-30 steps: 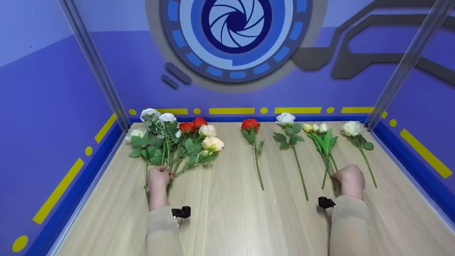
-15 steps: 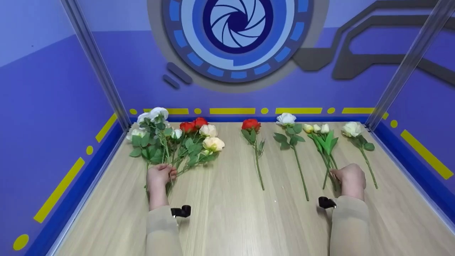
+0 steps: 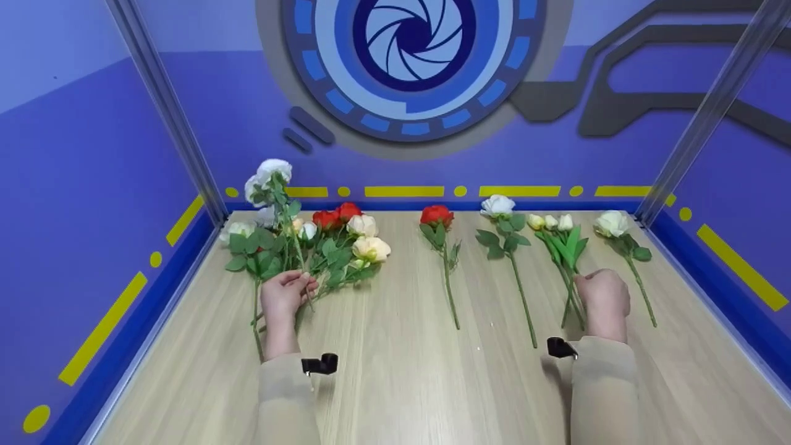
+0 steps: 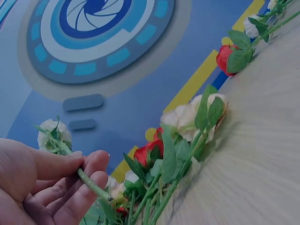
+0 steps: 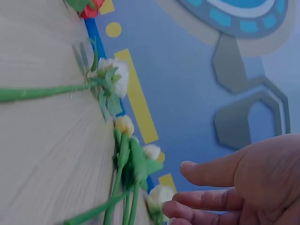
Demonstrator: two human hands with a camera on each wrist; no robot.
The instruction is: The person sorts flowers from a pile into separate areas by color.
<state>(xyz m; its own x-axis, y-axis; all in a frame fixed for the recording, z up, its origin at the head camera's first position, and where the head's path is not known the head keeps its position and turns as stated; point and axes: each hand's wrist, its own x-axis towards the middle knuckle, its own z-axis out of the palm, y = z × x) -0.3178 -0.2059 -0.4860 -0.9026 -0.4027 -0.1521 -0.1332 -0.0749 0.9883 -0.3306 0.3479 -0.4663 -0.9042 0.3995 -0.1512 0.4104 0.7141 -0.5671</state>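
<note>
My left hand [image 3: 285, 300] pinches the green stem of a white flower [image 3: 274, 170] between thumb and fingers. In the left wrist view the stem's cut end [image 4: 108, 197] sticks out past the fingers. The bloom stands higher than the pile of flowers beneath, where red blooms [image 3: 326, 219], peach blooms [image 3: 371, 250] and a pale white bloom [image 3: 238, 230] lie among green leaves. My right hand [image 3: 604, 303] is over the stems of the pale tulips [image 3: 563, 247]. Seen from the right wrist, its thumb and fingers [image 5: 201, 173] are apart, with nothing between them.
A single red flower [image 3: 436, 216] and a white rose [image 3: 497, 206] lie mid-table, stems toward me. Another white rose [image 3: 612, 224] lies right of the tulips. Blue printed walls [image 3: 395, 167] close off the back and both sides of the wooden table [image 3: 420, 383].
My left hand has lifted the white flower up out of the pile. My right hand has shifted slightly away from me, while the tulips lie where they were.
</note>
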